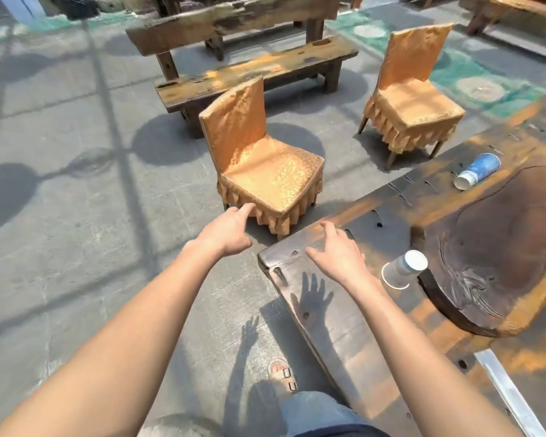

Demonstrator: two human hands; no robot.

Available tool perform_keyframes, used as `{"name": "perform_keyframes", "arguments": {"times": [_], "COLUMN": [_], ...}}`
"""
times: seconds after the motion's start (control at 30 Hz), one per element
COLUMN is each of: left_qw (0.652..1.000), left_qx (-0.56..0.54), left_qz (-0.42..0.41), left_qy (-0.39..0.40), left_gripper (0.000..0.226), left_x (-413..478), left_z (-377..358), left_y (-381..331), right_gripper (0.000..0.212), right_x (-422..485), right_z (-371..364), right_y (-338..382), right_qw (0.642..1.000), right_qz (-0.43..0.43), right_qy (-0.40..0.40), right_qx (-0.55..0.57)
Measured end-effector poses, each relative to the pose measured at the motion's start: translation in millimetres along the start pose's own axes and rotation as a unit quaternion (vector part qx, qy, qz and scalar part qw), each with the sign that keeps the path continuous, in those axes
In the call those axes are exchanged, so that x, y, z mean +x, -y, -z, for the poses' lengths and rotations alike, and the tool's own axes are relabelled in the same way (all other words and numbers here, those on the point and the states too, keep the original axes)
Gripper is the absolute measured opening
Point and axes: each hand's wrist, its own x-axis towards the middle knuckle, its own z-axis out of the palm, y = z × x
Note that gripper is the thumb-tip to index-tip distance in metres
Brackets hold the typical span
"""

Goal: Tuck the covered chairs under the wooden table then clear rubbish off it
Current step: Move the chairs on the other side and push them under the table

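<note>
Two chairs in shiny orange covers stand on the concrete, apart from the dark wooden table point(338, 323). The near chair point(265, 171) is just beyond the table's corner; the far chair point(413, 99) stands further back on the right. Two paper cups lie on their sides on the table: a white one point(404, 269) near my right hand and a blue-and-white one point(478, 171) further along. My left hand point(230, 230) reaches out, empty, close to the near chair's front skirt. My right hand point(338, 250) hovers over the table's corner, fingers spread, holding nothing.
A rough wooden bench point(256, 74) with a plank back stands behind the near chair. More wooden furniture point(501, 7) sits at the top right. A metal strip point(505, 389) lies along the table at lower right. My sandalled foot point(282, 375) is beside the table's edge.
</note>
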Motion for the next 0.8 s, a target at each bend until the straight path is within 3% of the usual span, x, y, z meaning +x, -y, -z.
{"name": "perform_keyframes", "arguments": {"times": [0.37, 0.8], "left_qw": [0.998, 0.974], "left_qx": [0.029, 0.102], "left_qz": [-0.053, -0.181], "left_qy": [0.009, 0.088], "left_gripper": [0.091, 0.089], "left_x": [178.9, 416.5], "left_z": [95.8, 224.7], "left_y": [70.9, 203.1], "right_gripper": [0.069, 0.077], "right_x": [156.2, 334.7], "right_z": [4.0, -42.0], "right_y": [94.4, 260.5], "right_qw": [0.999, 0.972], "right_qz": [-0.035, -0.198], "right_qy": [-0.028, -0.08], "right_qx": [0.02, 0.098]}}
